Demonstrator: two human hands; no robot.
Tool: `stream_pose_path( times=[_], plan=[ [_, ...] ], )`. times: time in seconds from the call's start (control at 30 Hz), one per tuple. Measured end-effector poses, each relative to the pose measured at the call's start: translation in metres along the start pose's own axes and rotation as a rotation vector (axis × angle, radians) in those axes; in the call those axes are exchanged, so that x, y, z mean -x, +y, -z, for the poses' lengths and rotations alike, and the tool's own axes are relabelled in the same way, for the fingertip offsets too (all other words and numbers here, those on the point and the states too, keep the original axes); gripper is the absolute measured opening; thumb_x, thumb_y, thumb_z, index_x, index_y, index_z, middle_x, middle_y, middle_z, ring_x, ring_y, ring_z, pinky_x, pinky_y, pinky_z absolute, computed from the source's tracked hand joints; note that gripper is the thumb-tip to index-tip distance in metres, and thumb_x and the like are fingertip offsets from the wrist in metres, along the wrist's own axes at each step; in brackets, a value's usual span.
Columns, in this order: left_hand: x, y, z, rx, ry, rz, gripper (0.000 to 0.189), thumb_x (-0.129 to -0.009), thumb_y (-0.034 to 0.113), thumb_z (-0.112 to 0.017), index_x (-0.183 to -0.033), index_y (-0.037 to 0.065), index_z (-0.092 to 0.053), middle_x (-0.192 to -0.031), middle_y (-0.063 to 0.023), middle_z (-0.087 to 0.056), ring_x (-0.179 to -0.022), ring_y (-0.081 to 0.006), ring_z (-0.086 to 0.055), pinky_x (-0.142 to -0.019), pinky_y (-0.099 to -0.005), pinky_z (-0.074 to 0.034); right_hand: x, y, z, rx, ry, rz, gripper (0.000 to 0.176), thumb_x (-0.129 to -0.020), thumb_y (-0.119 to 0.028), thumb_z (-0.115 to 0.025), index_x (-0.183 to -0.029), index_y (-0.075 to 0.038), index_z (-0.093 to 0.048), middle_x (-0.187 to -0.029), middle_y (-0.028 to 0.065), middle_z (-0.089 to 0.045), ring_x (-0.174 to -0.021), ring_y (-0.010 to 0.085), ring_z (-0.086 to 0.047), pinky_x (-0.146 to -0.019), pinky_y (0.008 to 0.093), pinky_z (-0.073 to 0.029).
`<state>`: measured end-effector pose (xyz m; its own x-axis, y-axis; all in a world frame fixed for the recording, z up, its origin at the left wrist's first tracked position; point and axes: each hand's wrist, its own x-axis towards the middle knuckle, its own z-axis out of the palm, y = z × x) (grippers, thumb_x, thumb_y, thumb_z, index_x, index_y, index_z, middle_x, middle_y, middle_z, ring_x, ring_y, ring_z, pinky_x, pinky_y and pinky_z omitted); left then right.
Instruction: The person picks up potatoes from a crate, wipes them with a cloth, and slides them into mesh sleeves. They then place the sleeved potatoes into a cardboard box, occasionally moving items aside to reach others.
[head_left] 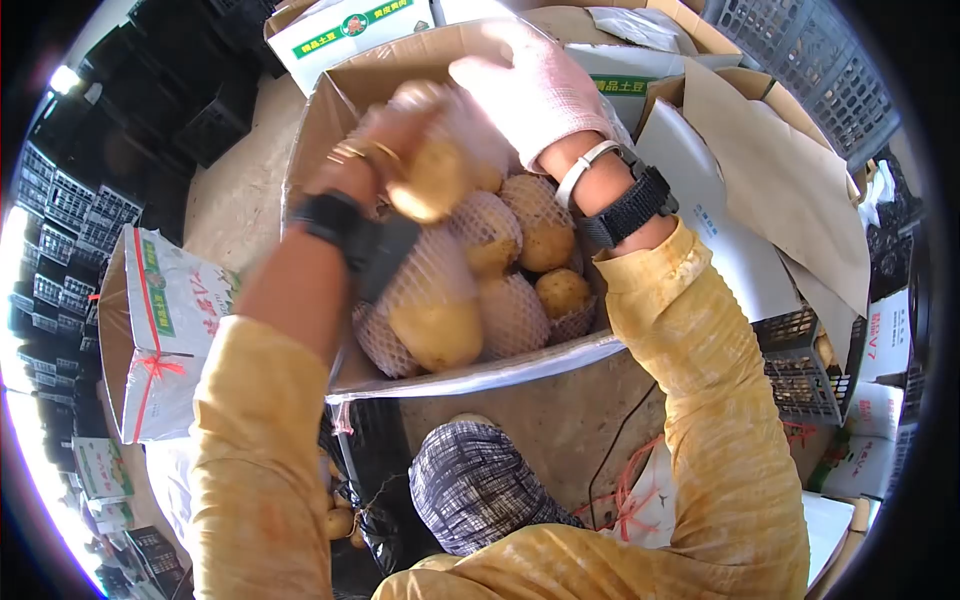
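Note:
An open cardboard box (460, 385) in front of me holds several potatoes (548, 245), many in white foam net sleeves (512, 315). My left hand (385, 150), blurred by motion, is over the left part of the box, right beside a bare-looking potato (432, 182); its fingers are smeared, so its grip is unclear. My right hand (530, 90), in a pale glove, is over the far side of the box. Its fingers are washed out by glare and blur. Something pale, possibly a foam net, lies between the two hands.
Printed cartons (350, 32) stand behind the box. On the right are a carton with brown paper flaps (770, 170) and a black crate (800, 385). Another carton (165, 330) stands on the left. Black crates are stacked farther left. Red string (630, 505) lies near my knee.

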<state>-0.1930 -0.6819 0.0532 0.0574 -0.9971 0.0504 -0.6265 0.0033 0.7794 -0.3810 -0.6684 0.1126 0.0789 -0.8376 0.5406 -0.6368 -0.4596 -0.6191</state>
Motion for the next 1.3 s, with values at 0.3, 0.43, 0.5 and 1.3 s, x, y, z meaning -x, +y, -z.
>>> stream_pose_path(
  times=[0.3,0.43,0.5,1.3],
  plan=[
    [0.019,0.016,-0.030,-0.635,-0.184,-0.144,0.060,-0.087,0.044,-0.057,-0.135,0.009,-0.047,-0.131,-0.0201,-0.053,-0.121,-0.0284,-0.051,-0.105,-0.0365,-0.037,-0.007,0.008,0.000,-0.009,-0.175,-0.104,0.049,-0.076,-0.041,-0.062,-0.116,-0.013,-0.065,-0.108,0.0163,-0.067,-0.101,0.0333,-0.063,-0.089,0.0417,-0.050],
    [0.021,0.010,-0.044,-0.414,-0.074,-0.201,0.045,-0.090,0.030,-0.059,-0.122,-0.001,-0.057,-0.117,-0.0197,-0.063,-0.102,-0.0239,-0.064,-0.088,-0.0329,-0.051,-0.006,0.014,-0.010,0.011,-0.346,-0.175,0.058,-0.078,-0.051,-0.061,-0.120,-0.010,-0.062,-0.121,0.0213,-0.060,-0.110,0.0364,-0.058,-0.094,0.0423,-0.046],
    [0.008,-0.001,-0.068,-0.170,-0.023,-0.168,0.038,-0.091,0.028,-0.056,-0.117,0.000,-0.061,-0.111,-0.0182,-0.066,-0.097,-0.0241,-0.067,-0.083,-0.0342,-0.054,-0.006,0.025,-0.024,0.098,-0.446,-0.063,0.059,-0.081,-0.052,-0.057,-0.122,-0.009,-0.060,-0.123,0.0218,-0.058,-0.113,0.0363,-0.056,-0.096,0.0418,-0.044],
    [0.050,0.042,-0.052,-0.675,-0.750,0.042,0.071,-0.069,0.060,-0.068,-0.115,0.006,-0.066,-0.116,-0.0182,-0.064,-0.107,-0.0275,-0.061,-0.094,-0.0354,-0.046,-0.017,0.040,-0.023,0.042,-0.624,-0.397,0.100,-0.055,-0.047,-0.084,-0.133,0.002,-0.046,-0.130,0.0202,-0.055,-0.116,0.0283,-0.057,-0.098,0.0360,-0.045]
  ],
)
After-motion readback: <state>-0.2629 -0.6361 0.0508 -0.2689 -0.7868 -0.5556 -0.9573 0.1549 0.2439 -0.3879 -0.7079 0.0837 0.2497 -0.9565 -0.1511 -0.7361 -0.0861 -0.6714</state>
